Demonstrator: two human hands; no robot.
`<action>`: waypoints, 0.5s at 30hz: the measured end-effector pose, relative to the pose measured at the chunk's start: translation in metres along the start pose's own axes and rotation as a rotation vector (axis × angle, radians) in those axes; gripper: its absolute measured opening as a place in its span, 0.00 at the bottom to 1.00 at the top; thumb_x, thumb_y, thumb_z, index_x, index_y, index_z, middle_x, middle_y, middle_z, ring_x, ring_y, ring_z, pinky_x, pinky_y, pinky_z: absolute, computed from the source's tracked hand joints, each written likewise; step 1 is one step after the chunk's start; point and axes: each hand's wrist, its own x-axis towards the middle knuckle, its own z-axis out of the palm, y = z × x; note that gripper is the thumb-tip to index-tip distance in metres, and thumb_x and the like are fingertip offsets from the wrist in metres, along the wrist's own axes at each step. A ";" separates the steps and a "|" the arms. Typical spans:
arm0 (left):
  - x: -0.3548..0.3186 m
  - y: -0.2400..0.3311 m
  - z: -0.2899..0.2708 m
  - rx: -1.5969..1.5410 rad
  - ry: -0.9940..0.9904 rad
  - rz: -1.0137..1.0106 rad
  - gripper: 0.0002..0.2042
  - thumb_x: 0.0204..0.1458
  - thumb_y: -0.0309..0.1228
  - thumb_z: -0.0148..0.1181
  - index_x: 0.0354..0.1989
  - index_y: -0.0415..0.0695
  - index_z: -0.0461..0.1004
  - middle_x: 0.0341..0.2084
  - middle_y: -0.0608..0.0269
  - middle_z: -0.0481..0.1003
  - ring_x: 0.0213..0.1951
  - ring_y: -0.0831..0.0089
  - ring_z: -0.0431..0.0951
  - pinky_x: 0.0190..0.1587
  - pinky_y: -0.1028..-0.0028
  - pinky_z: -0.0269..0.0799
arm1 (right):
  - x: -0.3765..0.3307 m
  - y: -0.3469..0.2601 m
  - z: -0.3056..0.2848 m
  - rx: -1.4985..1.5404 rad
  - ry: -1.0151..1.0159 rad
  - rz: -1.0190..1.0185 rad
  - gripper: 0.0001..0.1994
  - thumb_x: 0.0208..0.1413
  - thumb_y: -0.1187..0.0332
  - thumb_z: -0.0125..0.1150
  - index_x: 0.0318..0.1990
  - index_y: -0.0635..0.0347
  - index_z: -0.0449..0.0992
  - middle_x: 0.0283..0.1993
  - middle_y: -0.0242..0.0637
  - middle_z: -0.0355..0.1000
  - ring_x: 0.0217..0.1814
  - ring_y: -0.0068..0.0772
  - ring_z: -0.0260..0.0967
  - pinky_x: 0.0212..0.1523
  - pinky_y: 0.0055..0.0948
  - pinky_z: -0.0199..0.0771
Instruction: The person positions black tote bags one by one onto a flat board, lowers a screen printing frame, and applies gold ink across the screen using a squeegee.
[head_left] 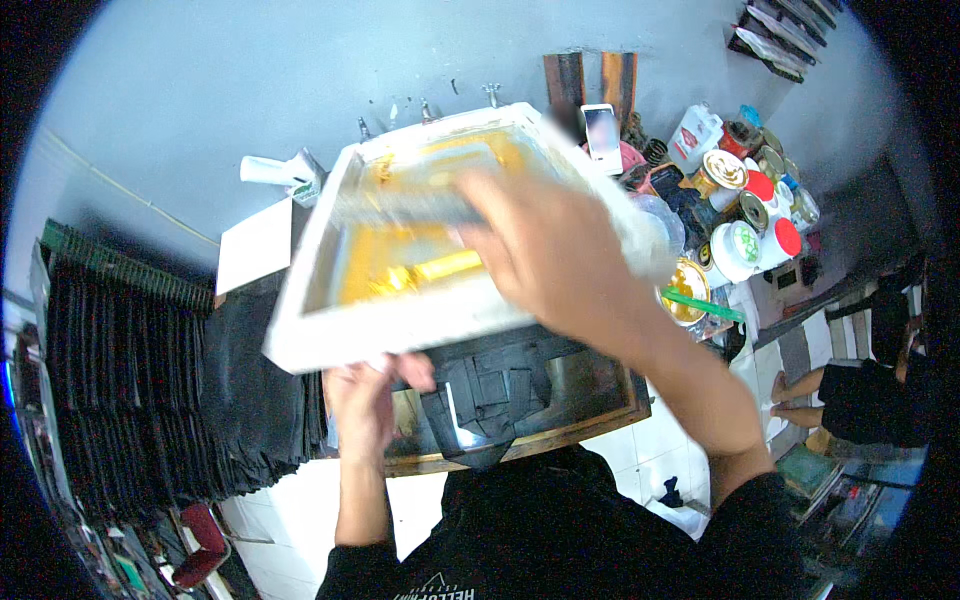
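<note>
A white-rimmed printing screen [400, 322] is tilted up in front of me, its near edge above the table. My left hand [366, 400] is closed on that near edge from below. Over the mesh, my right hand [550, 240] grips a greyish squeegee [395, 208], smeared by motion. Yellow ink [430, 270] lies in streaks and a thick line inside the frame. Beneath the screen, a piece of black fabric [490, 390] with folded straps or flaps lies on the wood-edged table [620, 405].
On the right stand several paint tubs and bottles, including an ink tub [688, 290] with a green stick [705, 305]. A phone [602, 138] leans behind them. Rows of black fabric pieces [130, 370] hang at left. Another person's legs [800, 397] show far right.
</note>
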 end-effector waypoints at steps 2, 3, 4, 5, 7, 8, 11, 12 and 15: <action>-0.049 -0.025 -0.018 -0.090 0.039 -0.319 0.11 0.63 0.32 0.59 0.42 0.33 0.77 0.32 0.45 0.83 0.26 0.66 0.83 0.30 0.72 0.79 | -0.044 -0.001 0.025 0.023 -0.062 -0.044 0.14 0.56 0.65 0.64 0.48 0.60 0.75 0.43 0.47 0.77 0.45 0.51 0.76 0.45 0.46 0.74; -0.061 -0.038 -0.019 -0.102 0.100 -0.439 0.11 0.63 0.31 0.58 0.42 0.33 0.78 0.34 0.45 0.83 0.28 0.66 0.84 0.31 0.72 0.79 | -0.059 0.003 0.041 0.009 -0.087 -0.088 0.14 0.56 0.65 0.63 0.47 0.61 0.74 0.42 0.46 0.76 0.45 0.50 0.75 0.45 0.46 0.74; -0.069 -0.053 -0.022 -0.111 0.099 -0.476 0.12 0.64 0.32 0.58 0.43 0.33 0.78 0.36 0.44 0.83 0.31 0.66 0.84 0.33 0.73 0.79 | -0.070 0.007 0.060 -0.042 -0.139 -0.110 0.13 0.56 0.66 0.63 0.46 0.61 0.74 0.41 0.45 0.75 0.44 0.50 0.75 0.45 0.46 0.73; -0.070 -0.057 -0.017 -0.137 0.110 -0.506 0.13 0.64 0.32 0.57 0.45 0.32 0.77 0.38 0.44 0.83 0.34 0.66 0.84 0.34 0.73 0.79 | -0.080 0.013 0.077 -0.095 -0.187 -0.126 0.12 0.55 0.67 0.63 0.45 0.61 0.73 0.41 0.44 0.75 0.44 0.50 0.75 0.45 0.46 0.73; -0.072 -0.068 -0.020 -0.119 0.126 -0.600 0.14 0.63 0.32 0.57 0.46 0.30 0.76 0.38 0.45 0.83 0.34 0.67 0.85 0.32 0.73 0.80 | -0.080 0.017 0.088 -0.137 -0.255 -0.152 0.10 0.55 0.68 0.60 0.43 0.61 0.72 0.39 0.43 0.74 0.42 0.48 0.75 0.43 0.44 0.74; -0.072 -0.069 -0.022 -0.137 0.121 -0.626 0.13 0.63 0.31 0.57 0.46 0.30 0.76 0.39 0.44 0.82 0.35 0.66 0.85 0.33 0.74 0.80 | -0.068 0.025 0.088 -0.127 -0.270 -0.152 0.09 0.56 0.68 0.56 0.42 0.61 0.72 0.37 0.42 0.73 0.41 0.46 0.75 0.41 0.43 0.74; -0.069 -0.066 -0.031 -0.177 0.096 -0.683 0.13 0.62 0.28 0.55 0.49 0.30 0.74 0.42 0.43 0.82 0.37 0.64 0.85 0.34 0.75 0.80 | -0.060 0.013 0.071 -0.088 -0.310 -0.150 0.09 0.56 0.68 0.53 0.42 0.61 0.72 0.36 0.41 0.73 0.40 0.44 0.75 0.40 0.43 0.75; -0.068 -0.064 -0.032 -0.192 0.085 -0.699 0.12 0.62 0.27 0.55 0.49 0.30 0.74 0.42 0.42 0.81 0.37 0.63 0.85 0.34 0.75 0.80 | -0.065 0.004 0.064 -0.077 -0.329 -0.141 0.09 0.56 0.67 0.53 0.41 0.61 0.72 0.36 0.41 0.73 0.40 0.45 0.75 0.40 0.43 0.75; -0.070 -0.066 -0.032 -0.191 0.086 -0.718 0.13 0.60 0.25 0.54 0.49 0.30 0.74 0.43 0.42 0.81 0.39 0.63 0.85 0.35 0.75 0.80 | -0.091 -0.014 0.069 -0.164 -0.449 -0.131 0.09 0.56 0.68 0.54 0.42 0.61 0.72 0.36 0.41 0.73 0.40 0.44 0.75 0.39 0.44 0.75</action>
